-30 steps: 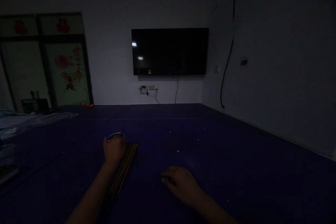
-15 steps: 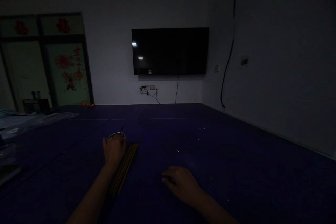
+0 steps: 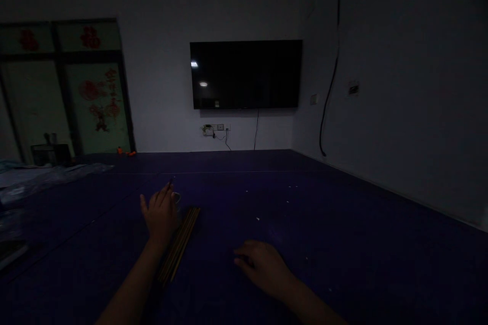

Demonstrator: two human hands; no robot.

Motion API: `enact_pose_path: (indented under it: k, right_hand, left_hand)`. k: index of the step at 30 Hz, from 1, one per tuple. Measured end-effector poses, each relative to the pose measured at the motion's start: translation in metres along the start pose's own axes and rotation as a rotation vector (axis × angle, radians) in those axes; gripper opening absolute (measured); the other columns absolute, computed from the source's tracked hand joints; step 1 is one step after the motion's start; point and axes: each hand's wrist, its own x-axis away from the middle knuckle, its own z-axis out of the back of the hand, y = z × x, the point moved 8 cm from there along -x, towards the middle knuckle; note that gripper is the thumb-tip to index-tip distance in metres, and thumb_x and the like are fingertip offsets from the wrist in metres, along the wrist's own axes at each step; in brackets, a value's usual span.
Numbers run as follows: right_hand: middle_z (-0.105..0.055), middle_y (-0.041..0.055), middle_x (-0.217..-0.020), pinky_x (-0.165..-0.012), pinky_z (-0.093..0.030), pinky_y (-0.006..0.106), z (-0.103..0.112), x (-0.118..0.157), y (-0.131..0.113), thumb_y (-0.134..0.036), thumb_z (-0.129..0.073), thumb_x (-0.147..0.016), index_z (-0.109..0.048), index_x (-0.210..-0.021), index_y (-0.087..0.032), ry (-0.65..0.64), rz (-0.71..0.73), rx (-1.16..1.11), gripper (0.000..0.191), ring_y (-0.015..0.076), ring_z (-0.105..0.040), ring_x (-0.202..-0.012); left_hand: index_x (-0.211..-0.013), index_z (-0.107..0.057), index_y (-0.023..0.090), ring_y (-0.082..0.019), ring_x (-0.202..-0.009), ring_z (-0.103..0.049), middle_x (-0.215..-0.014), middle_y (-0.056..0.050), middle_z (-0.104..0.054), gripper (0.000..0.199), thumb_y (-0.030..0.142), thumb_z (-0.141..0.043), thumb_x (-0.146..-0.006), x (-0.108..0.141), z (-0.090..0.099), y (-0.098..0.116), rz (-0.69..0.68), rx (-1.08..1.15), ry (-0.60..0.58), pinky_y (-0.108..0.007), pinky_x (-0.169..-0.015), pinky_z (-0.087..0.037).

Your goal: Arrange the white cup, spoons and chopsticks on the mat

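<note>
Left grip [image 3: 159, 213]: fingers now sit higher and further left than half a second ago, when they lay over the rim of the cup [image 3: 177, 198]; outermost finger spread wide of the others; gap between thumb and forefinger hidden, so cannot tell how narrow the hold is.
Cup: just beyond and right of the left grip, mostly masked by it; only the right part of the rim shows.
Dark stick [image 3: 170, 182]: thin; at the left grip's fingertips, shifted left with them; pinched or merely leaning there, cannot tell; the shift suggests the stick is what is being handled.
Stick bundle [image 3: 182, 246]: yellowish lengths lying side by side, just right of the left grip and its forearm; unmoved, and judged to have no part in this shift.
Right grip [image 3: 261, 264]: unmoved; loosely curled, narrow, thumb and forefinger tips close; anything small inside cannot be made out; well apart from the cup, judged idle for now.
White scraps [image 3: 257, 219]: scattered beyond the right grip and to its right; same places as before.
</note>
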Motion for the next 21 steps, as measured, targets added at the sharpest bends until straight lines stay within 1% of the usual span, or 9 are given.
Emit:
enact_pose_path:
  k: [4,6,9,11,13,15,17,19,21]
  right_hand:
    - [-0.070,0.0050,-0.096,-0.075,-0.042,0.026,0.000,0.000,0.000,-0.032,-0.046,-0.089,-0.069,-0.106,-0.022,0.006,0.001,-0.011,0.030,0.0180,-0.063,-0.086]
    - [-0.070,0.0050,-0.098,-0.076,-0.041,0.026,0.000,0.000,0.000,-0.033,-0.046,-0.089,-0.069,-0.106,-0.022,0.011,0.008,-0.015,0.030,0.0180,-0.063,-0.088]
    - [-0.070,0.0050,-0.098,-0.077,-0.041,0.026,0.001,0.000,-0.001,-0.032,-0.046,-0.089,-0.069,-0.106,-0.022,0.013,0.007,-0.013,0.030,0.0181,-0.063,-0.089]
    - [-0.070,0.0048,-0.097,-0.076,-0.041,0.025,0.001,0.000,-0.002,-0.031,-0.047,-0.089,-0.069,-0.105,-0.022,0.007,0.000,-0.004,0.029,0.0176,-0.063,-0.088]
    - [-0.070,0.0045,-0.095,-0.074,-0.041,0.025,0.002,0.001,-0.003,-0.031,-0.047,-0.089,-0.069,-0.104,-0.023,0.003,-0.011,0.007,0.028,0.0171,-0.064,-0.085]
    - [-0.070,0.0043,-0.094,-0.073,-0.041,0.024,0.004,0.001,-0.004,-0.030,-0.046,-0.089,-0.069,-0.103,-0.023,0.002,-0.016,0.016,0.028,0.0171,-0.063,-0.084]
    - [-0.070,0.0044,-0.094,-0.073,-0.041,0.025,0.005,0.002,-0.006,-0.030,-0.046,-0.089,-0.069,-0.104,-0.023,0.005,-0.016,0.021,0.029,0.0172,-0.063,-0.084]
    - [-0.070,0.0045,-0.095,-0.074,-0.041,0.025,0.005,0.002,-0.007,-0.030,-0.047,-0.089,-0.069,-0.105,-0.023,0.003,-0.013,0.022,0.029,0.0174,-0.063,-0.085]
    - [-0.071,0.0046,-0.095,-0.074,-0.041,0.025,0.004,0.002,-0.007,-0.030,-0.046,-0.089,-0.069,-0.106,-0.023,-0.001,-0.012,0.020,0.029,0.0175,-0.063,-0.086]
  left_hand:
    - [-0.119,-0.058,0.022,-0.020,-0.097,-0.061,-0.115,-0.007,-0.069,0.030,0.020,-0.047,-0.091,-0.002,0.027,0.021,-0.192,0.024,0.272,-0.048,-0.108,-0.024]
    - [-0.115,-0.060,0.022,-0.019,-0.098,-0.062,-0.113,-0.007,-0.070,0.027,0.017,-0.052,-0.089,0.000,0.038,0.037,-0.309,0.048,0.349,-0.044,-0.106,-0.030]
    - [-0.107,-0.062,0.019,-0.018,-0.100,-0.062,-0.111,-0.008,-0.070,0.023,0.012,-0.054,-0.087,0.008,0.042,0.064,-0.504,0.119,0.340,-0.036,-0.096,-0.041]
    - [-0.103,-0.062,0.017,-0.019,-0.099,-0.063,-0.113,-0.009,-0.069,0.020,0.012,-0.057,-0.085,0.017,0.038,0.079,-0.587,0.173,0.276,-0.033,-0.090,-0.045]
    - [-0.103,-0.063,0.018,-0.017,-0.095,-0.063,-0.117,-0.007,-0.067,0.019,0.012,-0.053,-0.088,0.026,0.031,0.091,-0.644,0.238,0.202,-0.031,-0.085,-0.047]
    - [-0.105,-0.064,0.020,-0.016,-0.091,-0.063,-0.121,-0.007,-0.065,0.027,0.011,-0.042,-0.092,0.032,0.016,0.101,-0.649,0.257,0.026,-0.031,-0.084,-0.047]
    - [-0.113,-0.062,0.021,-0.018,-0.096,-0.061,-0.129,-0.008,-0.059,0.034,0.011,-0.037,-0.092,0.036,-0.011,0.109,-0.597,0.215,-0.315,-0.033,-0.086,-0.047]
    - [-0.121,-0.059,0.021,-0.021,-0.100,-0.060,-0.136,-0.008,-0.053,0.041,0.006,-0.038,-0.089,0.041,-0.033,0.112,-0.489,0.150,-0.642,-0.035,-0.087,-0.046]
    - [-0.120,-0.060,0.019,-0.023,-0.101,-0.060,-0.136,-0.011,-0.052,0.044,0.003,-0.038,-0.085,0.046,-0.046,0.111,-0.365,0.077,-0.874,-0.035,-0.086,-0.046]
